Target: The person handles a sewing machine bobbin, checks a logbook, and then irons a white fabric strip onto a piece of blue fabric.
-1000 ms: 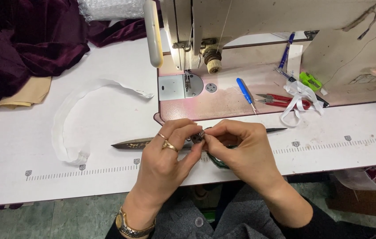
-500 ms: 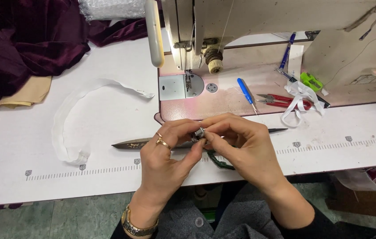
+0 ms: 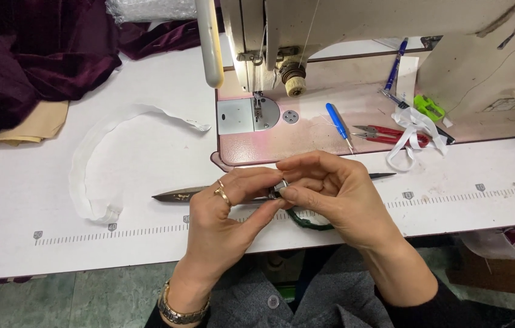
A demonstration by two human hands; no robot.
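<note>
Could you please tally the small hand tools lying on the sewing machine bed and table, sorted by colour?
Blue: 2, the seam ripper and the pen
Red: 1, the snips
Green: 1, the small tool
Dark metal: 1, the long scissors under both hands
Total: 5

light: bright, even, from overhead | shadows: soft, faint | focus: sharp | glare: none | edges: slight bending

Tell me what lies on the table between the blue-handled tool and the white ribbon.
In the head view, red thread snips lie between the blue-handled tool and the white ribbon.
</note>
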